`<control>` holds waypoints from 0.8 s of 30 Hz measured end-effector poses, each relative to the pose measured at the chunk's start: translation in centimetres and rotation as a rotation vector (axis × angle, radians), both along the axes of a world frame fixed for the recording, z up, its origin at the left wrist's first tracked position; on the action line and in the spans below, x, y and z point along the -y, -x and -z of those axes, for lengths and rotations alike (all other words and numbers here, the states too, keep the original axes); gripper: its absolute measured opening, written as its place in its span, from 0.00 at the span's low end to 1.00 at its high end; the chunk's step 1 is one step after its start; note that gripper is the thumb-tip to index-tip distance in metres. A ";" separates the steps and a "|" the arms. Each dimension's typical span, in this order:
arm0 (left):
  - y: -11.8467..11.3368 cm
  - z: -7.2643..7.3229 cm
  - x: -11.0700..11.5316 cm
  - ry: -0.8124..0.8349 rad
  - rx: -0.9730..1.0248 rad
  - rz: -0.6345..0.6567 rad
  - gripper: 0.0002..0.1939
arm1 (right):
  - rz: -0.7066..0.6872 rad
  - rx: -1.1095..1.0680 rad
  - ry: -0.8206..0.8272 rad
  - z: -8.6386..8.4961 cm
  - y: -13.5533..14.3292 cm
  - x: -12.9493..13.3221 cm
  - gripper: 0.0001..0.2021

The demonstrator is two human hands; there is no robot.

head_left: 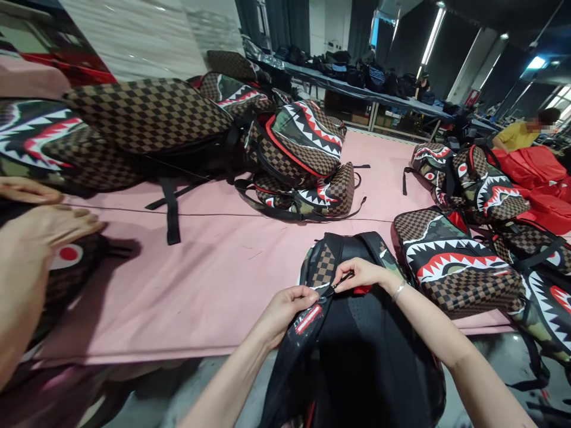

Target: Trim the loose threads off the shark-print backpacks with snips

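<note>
A black-backed backpack [370,333] leans on the table's front edge before me, its straps facing me and checkered and camouflage panels showing at its top. My left hand [289,306] is closed in a pinch on the edge of its shoulder strap [289,368], beside a red and white label [308,320] under clear plastic. Just to the right, my right hand [363,274] pinches a thin black piece [342,280] at the upper part of the strap; its exact kind is hard to make out. Both hands' fingertips are close together.
A co-worker's hands [49,226] are over another backpack [66,279] at the left. Shark-mouth backpacks [307,142] lie piled on the pink table [214,279], with more [455,261] at right near red bags [535,172]. A person in yellow [517,137] is farther back.
</note>
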State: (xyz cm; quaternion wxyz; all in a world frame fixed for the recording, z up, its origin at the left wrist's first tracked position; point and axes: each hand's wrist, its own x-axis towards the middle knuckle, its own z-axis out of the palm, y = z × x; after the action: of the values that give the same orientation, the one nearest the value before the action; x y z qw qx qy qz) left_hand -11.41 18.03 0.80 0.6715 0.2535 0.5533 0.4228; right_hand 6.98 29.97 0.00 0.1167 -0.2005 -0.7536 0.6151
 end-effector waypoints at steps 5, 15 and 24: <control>0.1 0.1 -0.1 0.001 -0.003 -0.004 0.17 | -0.074 0.043 0.031 -0.1 0.8 -0.3 0.12; 0.1 0.0 -0.2 -0.004 -0.030 -0.033 0.15 | -0.151 0.052 -0.026 -0.5 1.8 -0.2 0.11; -0.1 -0.1 -0.4 -0.035 -0.017 -0.063 0.16 | -0.141 0.068 -0.100 -1.5 2.0 0.4 0.12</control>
State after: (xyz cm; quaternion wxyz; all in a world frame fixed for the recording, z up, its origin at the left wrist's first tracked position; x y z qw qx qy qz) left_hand -11.29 18.40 0.93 0.6486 0.2511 0.5593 0.4510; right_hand 5.02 29.59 1.48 0.0572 -0.1615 -0.7992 0.5761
